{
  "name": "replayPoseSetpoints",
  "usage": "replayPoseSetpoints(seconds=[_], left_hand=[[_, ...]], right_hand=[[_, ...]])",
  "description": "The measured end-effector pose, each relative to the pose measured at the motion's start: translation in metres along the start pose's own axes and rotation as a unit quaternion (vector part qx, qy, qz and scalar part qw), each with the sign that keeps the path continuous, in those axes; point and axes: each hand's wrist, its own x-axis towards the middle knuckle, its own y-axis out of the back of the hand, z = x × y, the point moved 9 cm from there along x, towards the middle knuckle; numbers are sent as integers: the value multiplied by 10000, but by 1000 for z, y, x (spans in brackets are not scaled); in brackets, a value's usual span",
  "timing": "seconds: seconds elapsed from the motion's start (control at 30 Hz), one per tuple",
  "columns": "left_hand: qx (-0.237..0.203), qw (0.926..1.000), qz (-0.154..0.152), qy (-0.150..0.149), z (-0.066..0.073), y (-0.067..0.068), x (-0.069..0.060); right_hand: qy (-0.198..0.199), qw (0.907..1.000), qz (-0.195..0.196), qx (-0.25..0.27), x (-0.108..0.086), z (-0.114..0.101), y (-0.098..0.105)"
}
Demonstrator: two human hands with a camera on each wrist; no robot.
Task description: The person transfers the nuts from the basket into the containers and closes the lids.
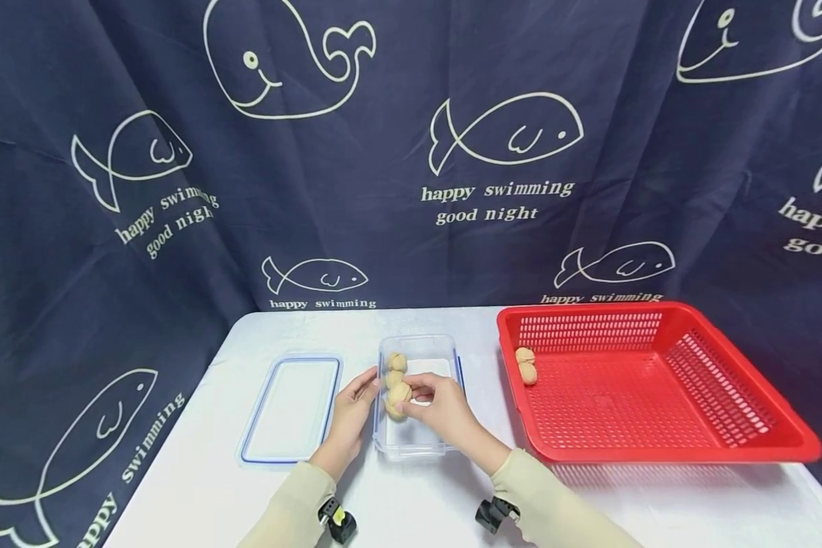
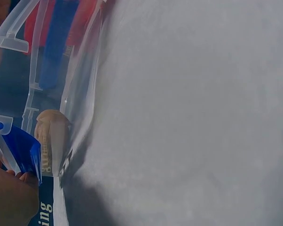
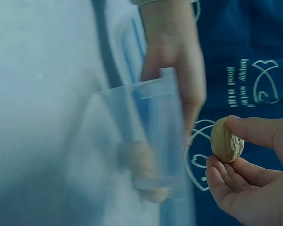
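Observation:
A clear plastic container [image 1: 421, 449] with blue latches stands on the table with several walnuts [image 1: 397, 361] in a row along its left side. Between thumb and fingertips, my right hand [image 1: 445, 407] pinches a walnut [image 3: 227, 140] above that row, over the container. My left hand [image 1: 351, 415] rests against the container's left wall, its fingers fairly straight. Beside a lowered blue latch [image 2: 24, 148] part of that hand shows in the left wrist view. The container looks blurred in the right wrist view.
A red perforated basket [image 1: 657, 449] stands to the right, with two walnuts [image 1: 527, 373] by its left wall. The container's clear lid [image 1: 291, 411] with a blue seal lies on the left of the white table [image 1: 199, 472]. Dark blue printed cloth [image 1: 397, 152] hangs behind.

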Motion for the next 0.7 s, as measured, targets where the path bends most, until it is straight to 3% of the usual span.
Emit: replayPoseSetpoints(seconds=[0.13,0.37,0.7], left_hand=[[-45,10000,4,-25,0,-1,0],[-25,10000,30,-71,-2,-1,2],[-40,10000,74,-43,-1,0,2]], right_hand=[[1,9999,-24,-128,-2,14,-9],[-35,9991,-389,-185,-3,31,-25],[-122,9991,-407,-82,-1,37,-25]])
